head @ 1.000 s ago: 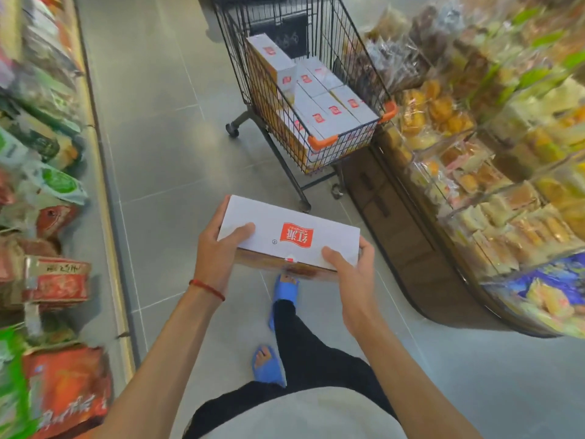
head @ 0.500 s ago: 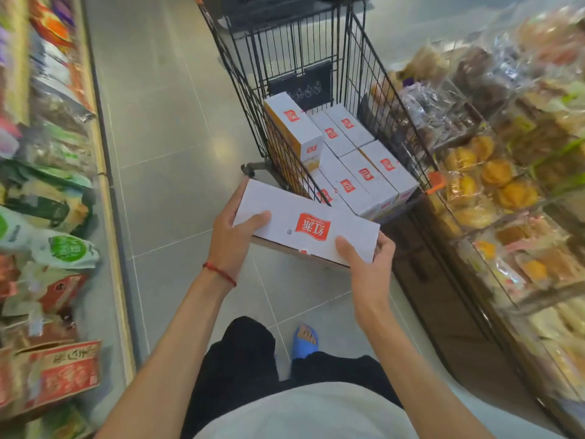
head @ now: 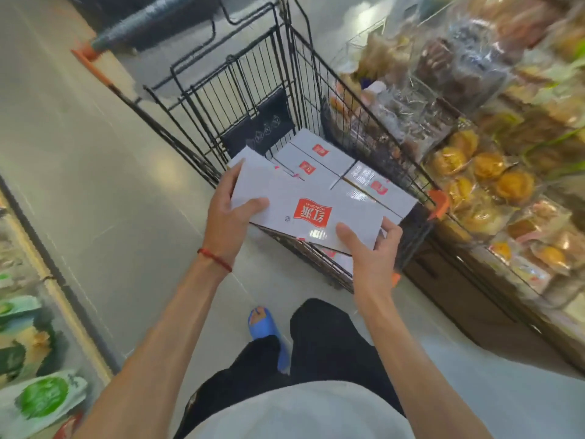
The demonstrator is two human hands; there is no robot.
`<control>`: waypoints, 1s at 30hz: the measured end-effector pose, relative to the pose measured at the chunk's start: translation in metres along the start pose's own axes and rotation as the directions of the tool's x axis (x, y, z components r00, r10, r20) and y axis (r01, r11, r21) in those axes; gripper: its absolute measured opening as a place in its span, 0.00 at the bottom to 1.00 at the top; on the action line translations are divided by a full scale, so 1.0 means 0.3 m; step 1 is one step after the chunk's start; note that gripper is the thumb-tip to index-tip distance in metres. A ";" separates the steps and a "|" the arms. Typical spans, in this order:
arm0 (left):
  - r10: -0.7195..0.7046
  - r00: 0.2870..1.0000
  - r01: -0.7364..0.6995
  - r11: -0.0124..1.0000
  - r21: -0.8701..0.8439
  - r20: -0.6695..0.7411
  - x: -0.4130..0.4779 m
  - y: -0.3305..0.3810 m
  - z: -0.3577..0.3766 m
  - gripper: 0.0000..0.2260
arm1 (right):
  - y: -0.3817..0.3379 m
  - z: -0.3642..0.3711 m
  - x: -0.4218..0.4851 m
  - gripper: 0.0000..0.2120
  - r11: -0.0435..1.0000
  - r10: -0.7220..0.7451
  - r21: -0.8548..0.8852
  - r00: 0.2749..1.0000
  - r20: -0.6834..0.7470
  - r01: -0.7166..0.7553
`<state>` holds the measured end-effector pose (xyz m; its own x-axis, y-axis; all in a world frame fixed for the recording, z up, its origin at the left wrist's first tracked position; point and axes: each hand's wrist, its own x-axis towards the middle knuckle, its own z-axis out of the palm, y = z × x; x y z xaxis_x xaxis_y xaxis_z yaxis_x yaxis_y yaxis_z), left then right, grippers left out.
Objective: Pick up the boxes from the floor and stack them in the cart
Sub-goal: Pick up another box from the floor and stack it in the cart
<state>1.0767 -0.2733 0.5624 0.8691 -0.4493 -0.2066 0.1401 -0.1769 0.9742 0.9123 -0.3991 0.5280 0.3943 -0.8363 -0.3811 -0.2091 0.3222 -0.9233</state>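
In the head view, the left hand [head: 226, 217] and right hand [head: 370, 251] each grip one end of the white box [head: 304, 210], thumbs on top and fingers wrapped round its edges. They hold it over the near edge of the cart [head: 240, 99], above the stacked boxes [head: 319, 158] already inside. To place it well, I'd keep it level, line its long edges up with the row below, and lower it flat before letting go.

white box [head: 304, 210], red logo | held tilted over cart [head: 253, 90] | white boxes [head: 319, 160] stacked inside
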 end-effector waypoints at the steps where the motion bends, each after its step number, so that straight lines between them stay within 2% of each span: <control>1: 0.006 1.000 -0.006 1.000 0.017 0.021 0.051 0.017 0.003 0.24 | -0.011 0.025 0.023 0.29 0.999 -0.003 0.046 1.000 -0.012 0.004; 9: -0.013 0.984 -0.008 0.993 0.118 0.180 0.448 0.061 0.114 0.24 | -0.062 0.166 0.285 0.27 0.995 0.041 0.093 0.987 -0.153 -0.027; 14: -0.130 0.963 0.099 0.986 0.137 0.237 0.674 0.031 0.177 0.28 | -0.078 0.240 0.457 0.29 0.993 0.102 0.077 0.971 -0.215 -0.087; 18: -0.191 0.939 0.141 0.973 0.184 0.287 0.816 -0.005 0.207 0.26 | -0.077 0.283 0.557 0.28 0.989 0.142 0.077 0.964 -0.226 -0.127; 22: -0.297 0.892 0.203 0.936 0.287 0.341 0.941 -0.059 0.219 0.25 | -0.042 0.349 0.629 0.29 0.984 0.177 0.059 0.943 -0.283 -0.167; 30: -0.459 0.786 0.239 0.843 0.482 0.413 1.126 -0.221 0.198 0.22 | 0.079 0.511 0.701 0.28 0.944 0.327 0.093 0.870 -0.368 -0.316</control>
<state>1.3330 -0.4653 0.4225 0.4228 -0.6340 -0.6475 0.0969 -0.6787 0.7280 1.1274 -0.4993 0.4186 -0.0546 -0.7856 -0.6163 -0.2390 0.6096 -0.7558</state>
